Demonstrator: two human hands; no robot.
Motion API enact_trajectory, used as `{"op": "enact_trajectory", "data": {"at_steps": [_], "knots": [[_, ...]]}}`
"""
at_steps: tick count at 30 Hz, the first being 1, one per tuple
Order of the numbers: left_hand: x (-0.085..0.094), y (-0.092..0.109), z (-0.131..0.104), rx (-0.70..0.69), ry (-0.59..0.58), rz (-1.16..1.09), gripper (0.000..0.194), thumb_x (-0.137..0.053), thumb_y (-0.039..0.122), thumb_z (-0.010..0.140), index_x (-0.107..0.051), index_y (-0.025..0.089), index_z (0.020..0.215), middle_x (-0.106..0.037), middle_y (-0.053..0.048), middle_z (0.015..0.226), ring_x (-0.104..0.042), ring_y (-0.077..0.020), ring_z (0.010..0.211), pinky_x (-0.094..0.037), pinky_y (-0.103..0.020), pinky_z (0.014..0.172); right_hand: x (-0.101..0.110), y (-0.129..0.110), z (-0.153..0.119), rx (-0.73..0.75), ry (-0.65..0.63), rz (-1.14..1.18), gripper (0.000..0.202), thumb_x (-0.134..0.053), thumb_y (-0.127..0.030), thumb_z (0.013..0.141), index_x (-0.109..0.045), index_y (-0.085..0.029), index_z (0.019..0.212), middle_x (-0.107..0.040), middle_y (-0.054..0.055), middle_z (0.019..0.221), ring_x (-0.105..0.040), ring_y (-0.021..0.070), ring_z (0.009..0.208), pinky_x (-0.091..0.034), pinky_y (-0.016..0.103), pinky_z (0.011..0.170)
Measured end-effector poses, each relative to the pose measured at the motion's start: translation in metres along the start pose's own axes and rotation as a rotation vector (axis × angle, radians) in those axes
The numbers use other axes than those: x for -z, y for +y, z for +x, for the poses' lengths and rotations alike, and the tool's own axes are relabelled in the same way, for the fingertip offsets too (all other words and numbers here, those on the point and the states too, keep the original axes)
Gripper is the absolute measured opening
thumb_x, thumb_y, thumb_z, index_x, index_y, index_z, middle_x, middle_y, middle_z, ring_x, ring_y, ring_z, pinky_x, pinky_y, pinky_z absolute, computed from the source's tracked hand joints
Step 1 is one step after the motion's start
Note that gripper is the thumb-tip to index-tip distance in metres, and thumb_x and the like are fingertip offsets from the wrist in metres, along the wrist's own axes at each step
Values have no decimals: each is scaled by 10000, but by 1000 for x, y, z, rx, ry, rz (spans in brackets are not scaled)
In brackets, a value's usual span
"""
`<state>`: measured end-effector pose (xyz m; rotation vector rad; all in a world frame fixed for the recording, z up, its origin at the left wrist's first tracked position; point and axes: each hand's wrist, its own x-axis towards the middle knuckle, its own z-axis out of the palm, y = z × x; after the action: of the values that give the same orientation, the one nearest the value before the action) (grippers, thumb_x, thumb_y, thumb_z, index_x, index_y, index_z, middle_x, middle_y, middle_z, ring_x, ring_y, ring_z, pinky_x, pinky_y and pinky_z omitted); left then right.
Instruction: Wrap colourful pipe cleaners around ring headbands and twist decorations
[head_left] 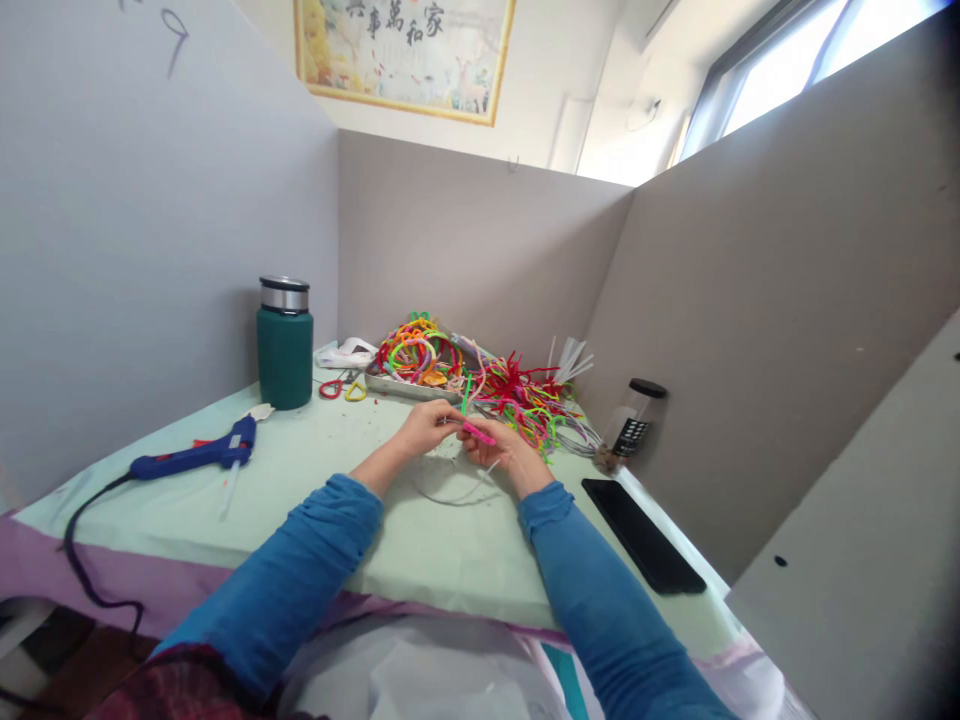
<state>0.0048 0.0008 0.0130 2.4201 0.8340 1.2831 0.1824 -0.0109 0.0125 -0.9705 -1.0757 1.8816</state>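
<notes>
Over the middle of the table, my left hand [429, 427] and my right hand [504, 448] meet with fingers pinched together. A short, fuzzy bright pink pipe cleaner [478, 433] lies across my right fingers, its left end at my left fingertips. A green pipe cleaner [466, 393] rises just behind the fingertips; whether I hold it, I cannot tell. Below the hands a thin grey hoop [450, 500] curves over the tabletop, its pale end near my right palm. The fingers hide exactly how the hoop and the pink piece meet.
Behind my hands are a metal tray [409, 390] of coloured loops and a heap of pipe cleaners [525, 395]. Scissors [331, 389], a green bottle [285, 355] and a blue glue gun [199, 453] with cord stand left. A jar [636, 425] and black phone [643, 535] lie right; partitions enclose the table.
</notes>
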Motion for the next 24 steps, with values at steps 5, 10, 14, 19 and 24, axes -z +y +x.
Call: {"op": "enact_trajectory", "data": {"at_steps": [5, 10, 14, 19, 24], "knots": [[1, 4, 0, 13, -8, -24, 152, -630, 260, 783, -732, 162, 839, -617, -30, 754, -534, -111, 676, -405, -214, 639, -1, 1, 4, 96, 21, -16, 170, -631, -281, 816, -540, -155, 747, -521, -31, 556, -430, 56, 412, -330, 170, 400], [2, 7, -1, -10, 46, -66, 122, -639, 242, 779, -712, 149, 808, -622, -36, 756, -536, -113, 681, -407, -224, 653, -2, 1, 5, 302, 98, 7, 240, -706, -276, 725, -484, -188, 701, -467, -70, 518, -405, 54, 419, -329, 176, 408], [2, 8, -1, -7, 61, -97, 130, -646, 263, 772, -704, 148, 791, -627, -37, 752, -538, -117, 682, -408, -232, 653, -2, 2, 3, 503, 136, -13, 300, -756, -312, 655, -485, -201, 717, -505, -69, 558, -427, 55, 440, -340, 193, 428], [3, 5, 2, 130, 143, -235, 219, -650, 355, 733, -678, 138, 753, -639, -43, 736, -551, -133, 694, -425, -243, 655, 0, 3, 2, 475, 100, -28, 320, -793, -297, 589, -525, -183, 719, -519, -60, 575, -448, 59, 483, -338, 192, 453], [4, 3, 4, 395, 213, -407, 342, -668, 436, 669, -664, 128, 820, -600, -7, 647, -472, -95, 557, -366, -223, 522, -2, 5, 0, 491, 108, -47, 287, -781, -317, 593, -565, -167, 707, -583, -19, 648, -439, 61, 501, -336, 202, 461]]}}
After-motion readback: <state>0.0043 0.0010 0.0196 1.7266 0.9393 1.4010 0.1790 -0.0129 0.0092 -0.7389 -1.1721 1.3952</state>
